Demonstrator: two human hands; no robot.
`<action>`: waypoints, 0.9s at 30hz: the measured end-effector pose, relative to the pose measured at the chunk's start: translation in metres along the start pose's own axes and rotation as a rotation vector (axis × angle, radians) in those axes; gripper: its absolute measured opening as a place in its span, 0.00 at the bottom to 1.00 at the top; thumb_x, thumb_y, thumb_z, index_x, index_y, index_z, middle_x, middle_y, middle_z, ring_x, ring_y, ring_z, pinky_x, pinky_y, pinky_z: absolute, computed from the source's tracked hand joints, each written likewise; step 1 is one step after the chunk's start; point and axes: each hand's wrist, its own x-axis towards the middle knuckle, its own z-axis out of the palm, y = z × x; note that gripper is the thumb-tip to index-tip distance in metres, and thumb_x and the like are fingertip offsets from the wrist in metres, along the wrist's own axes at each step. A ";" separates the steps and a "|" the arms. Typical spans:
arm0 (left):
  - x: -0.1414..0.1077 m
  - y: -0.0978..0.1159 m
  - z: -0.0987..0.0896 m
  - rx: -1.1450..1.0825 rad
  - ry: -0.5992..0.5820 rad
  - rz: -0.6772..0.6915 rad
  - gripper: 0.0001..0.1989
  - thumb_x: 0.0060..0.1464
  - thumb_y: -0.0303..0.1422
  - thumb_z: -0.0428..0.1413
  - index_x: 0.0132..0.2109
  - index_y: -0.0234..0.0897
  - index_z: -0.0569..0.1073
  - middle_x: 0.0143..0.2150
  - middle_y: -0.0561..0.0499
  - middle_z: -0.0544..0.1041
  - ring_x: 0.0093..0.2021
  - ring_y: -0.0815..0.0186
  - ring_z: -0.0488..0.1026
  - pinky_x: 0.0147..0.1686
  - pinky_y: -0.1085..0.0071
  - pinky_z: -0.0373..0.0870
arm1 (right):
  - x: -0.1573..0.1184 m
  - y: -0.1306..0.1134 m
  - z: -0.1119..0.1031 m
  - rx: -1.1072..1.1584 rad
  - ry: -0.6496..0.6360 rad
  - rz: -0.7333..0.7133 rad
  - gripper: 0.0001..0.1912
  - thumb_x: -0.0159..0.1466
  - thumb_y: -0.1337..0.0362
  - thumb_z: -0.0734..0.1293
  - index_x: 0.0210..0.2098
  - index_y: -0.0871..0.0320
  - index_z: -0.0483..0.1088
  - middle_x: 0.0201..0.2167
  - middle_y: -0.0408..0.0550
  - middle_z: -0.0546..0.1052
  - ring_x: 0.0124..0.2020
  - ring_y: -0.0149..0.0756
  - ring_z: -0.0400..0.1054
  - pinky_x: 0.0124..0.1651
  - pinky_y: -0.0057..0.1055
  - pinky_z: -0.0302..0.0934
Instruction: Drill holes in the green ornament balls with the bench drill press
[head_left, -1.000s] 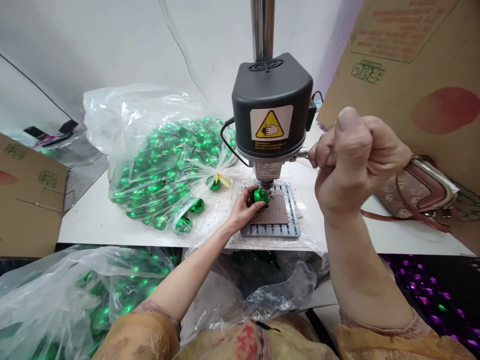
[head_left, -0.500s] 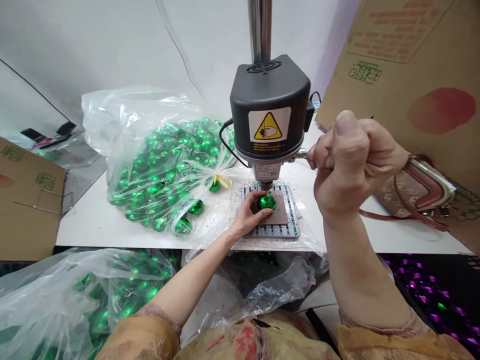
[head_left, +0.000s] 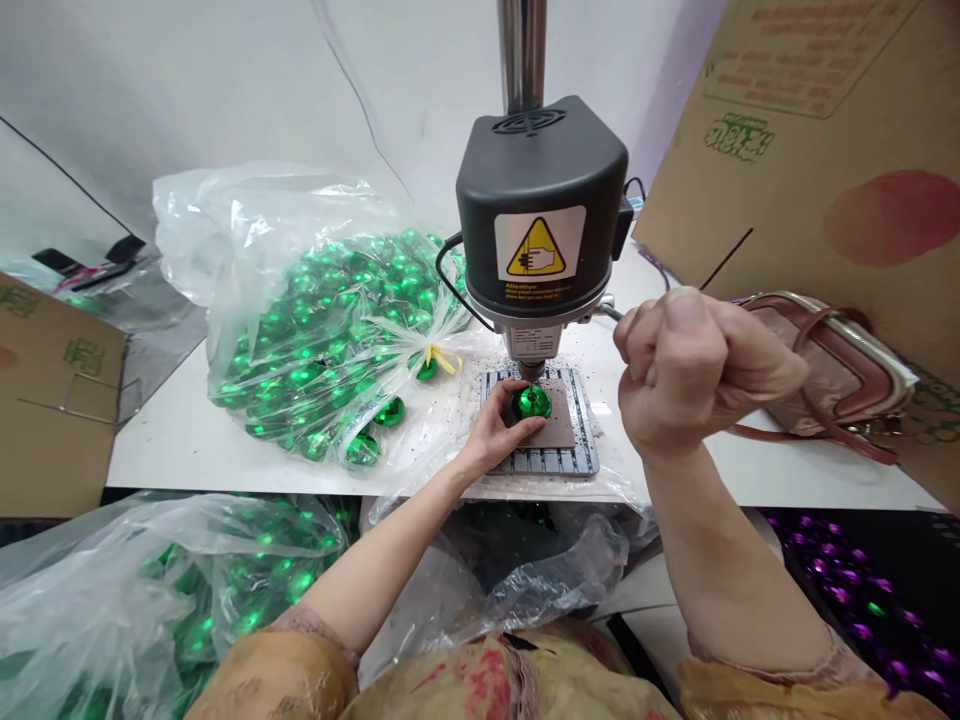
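Observation:
A shiny green ball point(head_left: 535, 402) sits on a brown pad point(head_left: 561, 428) over the slotted metal base point(head_left: 588, 458) of a black drill press point(head_left: 541, 190). Thumb and fingers of my left hand point(head_left: 496, 432) grip the ball from its left side. The drill chuck point(head_left: 532, 369) is right above the ball. My right hand point(head_left: 686, 365) is closed in a fist around the press lever point(head_left: 612, 311), right of the machine; most of the lever is hidden by the fingers.
A clear bag of green balls point(head_left: 315, 340) lies left of the press. Another bag point(head_left: 247, 570) hangs below the table edge. At the right are a handbag point(head_left: 832, 370) and a cardboard box point(head_left: 810, 150); purple balls point(head_left: 847, 580) are low right.
My right fist has moved down with the lever. The drill head appears slightly larger and the view has shifted a little. My left hand stays on the ball.

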 end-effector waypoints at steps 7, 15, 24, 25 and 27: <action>0.000 0.003 0.002 0.000 0.018 0.005 0.28 0.49 0.44 0.68 0.52 0.39 0.67 0.49 0.45 0.75 0.51 0.58 0.73 0.52 0.60 0.68 | -0.008 0.008 -0.005 -0.014 0.045 -0.049 0.27 0.63 0.65 0.63 0.19 0.58 0.40 0.14 0.36 0.47 0.15 0.19 0.44 0.19 0.31 0.42; -0.001 0.006 0.003 0.000 0.026 0.008 0.28 0.49 0.46 0.67 0.51 0.39 0.67 0.49 0.45 0.75 0.52 0.56 0.73 0.53 0.59 0.68 | -0.015 0.015 -0.014 0.112 -0.056 -0.158 0.22 0.61 0.72 0.62 0.20 0.58 0.42 0.15 0.36 0.47 0.15 0.21 0.43 0.19 0.28 0.46; -0.001 0.003 0.002 -0.004 0.019 0.003 0.29 0.50 0.45 0.67 0.52 0.38 0.67 0.50 0.45 0.75 0.52 0.57 0.73 0.54 0.60 0.68 | -0.017 0.019 -0.018 0.136 -0.087 -0.204 0.23 0.59 0.72 0.62 0.18 0.59 0.41 0.13 0.36 0.49 0.14 0.20 0.46 0.19 0.28 0.50; -0.001 0.002 0.002 -0.011 0.017 0.003 0.29 0.50 0.45 0.67 0.53 0.38 0.67 0.51 0.45 0.75 0.53 0.57 0.73 0.54 0.60 0.68 | -0.018 0.020 -0.019 0.136 -0.091 -0.199 0.24 0.59 0.72 0.62 0.18 0.59 0.41 0.13 0.36 0.49 0.14 0.20 0.45 0.18 0.28 0.50; -0.001 0.002 0.002 -0.026 0.014 0.000 0.29 0.50 0.45 0.67 0.53 0.38 0.67 0.51 0.45 0.75 0.53 0.57 0.73 0.54 0.60 0.68 | -0.022 0.022 -0.022 0.119 -0.099 -0.188 0.24 0.59 0.71 0.62 0.17 0.58 0.40 0.13 0.36 0.49 0.14 0.20 0.45 0.18 0.29 0.49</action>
